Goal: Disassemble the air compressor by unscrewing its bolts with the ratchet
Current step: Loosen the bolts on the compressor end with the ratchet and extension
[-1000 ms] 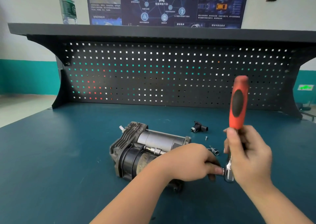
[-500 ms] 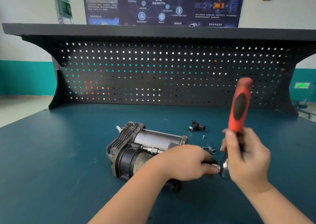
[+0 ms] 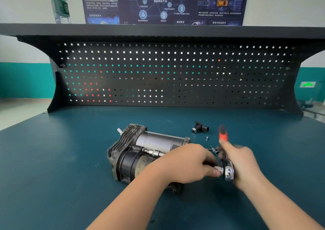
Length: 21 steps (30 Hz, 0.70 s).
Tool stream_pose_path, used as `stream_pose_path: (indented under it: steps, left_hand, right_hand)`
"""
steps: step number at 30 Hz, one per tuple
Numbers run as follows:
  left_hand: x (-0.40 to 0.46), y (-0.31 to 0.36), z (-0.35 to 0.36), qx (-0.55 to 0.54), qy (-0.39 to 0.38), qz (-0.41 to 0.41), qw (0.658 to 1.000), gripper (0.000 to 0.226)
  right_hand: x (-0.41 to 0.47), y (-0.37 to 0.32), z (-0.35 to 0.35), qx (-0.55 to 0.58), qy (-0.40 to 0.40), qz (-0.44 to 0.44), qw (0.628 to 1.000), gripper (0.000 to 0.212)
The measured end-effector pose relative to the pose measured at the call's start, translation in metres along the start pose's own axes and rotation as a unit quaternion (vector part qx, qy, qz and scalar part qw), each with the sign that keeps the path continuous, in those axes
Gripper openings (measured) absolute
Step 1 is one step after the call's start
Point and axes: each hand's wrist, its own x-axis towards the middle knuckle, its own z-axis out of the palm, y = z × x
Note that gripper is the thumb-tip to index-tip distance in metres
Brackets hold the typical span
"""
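Note:
The grey and black air compressor [image 3: 140, 149] lies on its side on the blue bench top. A chrome extension bar [image 3: 154, 153] runs along it from a bolt near the finned head toward the ratchet. My left hand [image 3: 186, 163] is curled round the bar's near end, next to the chrome ratchet head [image 3: 228, 172]. My right hand [image 3: 242, 163] grips the ratchet's shaft; its red and black handle [image 3: 223, 133] points away from me, tilted low and blurred.
A black fitting [image 3: 199, 128], a small loose screw [image 3: 207, 138] and a socket piece [image 3: 214, 150] lie just behind my hands. The black pegboard [image 3: 175, 75] closes the back of the bench. A water bottle [image 3: 59, 4] stands on the top shelf.
The ratchet handle has swung from upright down and away from me, turning the extension bar. My left hand stays on the bar.

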Motion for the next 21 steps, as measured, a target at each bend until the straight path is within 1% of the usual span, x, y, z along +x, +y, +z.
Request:
stream_pose_path:
  steps: [1, 2, 3, 4, 5, 6, 7, 8, 9, 11, 13, 14, 15, 16, 17, 18, 19, 20, 21]
  left_hand:
    - [0.000, 0.000, 0.000, 0.009, -0.010, -0.001, 1.000, 0.026]
    - [0.000, 0.001, -0.001, 0.015, -0.021, -0.001, 1.000, 0.028]
    - [0.000, 0.001, -0.001, 0.021, -0.031, -0.003, 0.999, 0.031]
    - [0.000, 0.001, -0.002, 0.025, -0.041, -0.007, 0.999, 0.032]
    - [0.000, 0.002, -0.002, 0.024, -0.048, -0.010, 0.999, 0.031]
    - [-0.001, 0.002, -0.002, 0.016, -0.051, -0.010, 0.999, 0.028]
    - [-0.001, 0.003, -0.002, 0.008, -0.050, -0.008, 0.999, 0.025]
    - [0.000, 0.003, -0.002, 0.006, -0.046, -0.005, 0.999, 0.023]
    - [0.000, 0.003, -0.002, 0.011, -0.041, -0.002, 0.999, 0.022]
    - [0.000, 0.002, -0.002, 0.016, -0.030, 0.003, 0.999, 0.022]
    - [0.000, 0.001, -0.002, 0.000, -0.015, 0.007, 1.000, 0.021]
    - [0.000, 0.001, -0.002, -0.009, -0.003, 0.007, 1.000, 0.020]
    - [0.000, 0.000, -0.002, -0.017, 0.009, 0.005, 1.000, 0.019]
    - [0.000, -0.001, -0.002, -0.022, 0.019, 0.001, 1.000, 0.018]
    - [0.001, -0.002, -0.001, -0.025, 0.024, -0.002, 0.999, 0.017]
    - [0.001, -0.002, -0.001, -0.026, 0.024, -0.004, 0.999, 0.016]
    - [0.001, -0.002, -0.001, -0.025, 0.020, -0.004, 0.999, 0.017]
    - [0.000, -0.002, -0.001, -0.024, 0.015, -0.005, 1.000, 0.019]
    - [0.000, -0.001, -0.001, -0.022, 0.008, -0.007, 1.000, 0.023]
  right_hand:
    - [-0.002, -0.002, 0.000, -0.039, 0.023, -0.095, 0.994, 0.031]
    - [-0.008, -0.005, 0.000, -0.062, 0.043, -0.210, 0.975, 0.031]
    - [-0.015, -0.010, 0.001, -0.071, 0.049, -0.322, 0.943, 0.031]
    - [-0.019, -0.011, -0.001, -0.083, 0.041, -0.422, 0.902, 0.033]
    - [-0.022, -0.010, -0.003, -0.105, 0.022, -0.503, 0.858, 0.035]
    - [-0.025, -0.007, -0.005, -0.133, 0.004, -0.560, 0.818, 0.034]
    - [-0.026, -0.004, -0.006, -0.149, -0.013, -0.594, 0.791, 0.031]
    - [-0.027, -0.004, -0.007, -0.148, -0.028, -0.594, 0.790, 0.028]
    - [-0.028, -0.007, -0.005, -0.133, -0.038, -0.564, 0.814, 0.026]
    - [-0.026, -0.015, -0.001, -0.078, -0.032, -0.450, 0.889, 0.027]
    - [-0.017, -0.020, 0.002, -0.065, 0.001, -0.283, 0.957, 0.028]
    - [-0.011, -0.018, 0.002, -0.052, 0.002, -0.184, 0.982, 0.028]
    - [-0.006, -0.014, 0.001, -0.010, -0.005, -0.078, 0.997, 0.027]
    - [-0.003, -0.009, 0.002, 0.065, -0.022, 0.019, 0.997, 0.024]
    - [-0.002, -0.005, 0.002, 0.142, -0.038, 0.097, 0.984, 0.020]
    - [-0.003, -0.002, 0.002, 0.180, -0.044, 0.136, 0.973, 0.019]
    - [-0.003, 0.000, 0.002, 0.178, -0.047, 0.132, 0.974, 0.021]
    - [-0.003, 0.001, 0.002, 0.148, -0.036, 0.090, 0.984, 0.025]
    - [-0.003, -0.001, 0.003, 0.110, -0.014, 0.019, 0.994, 0.028]
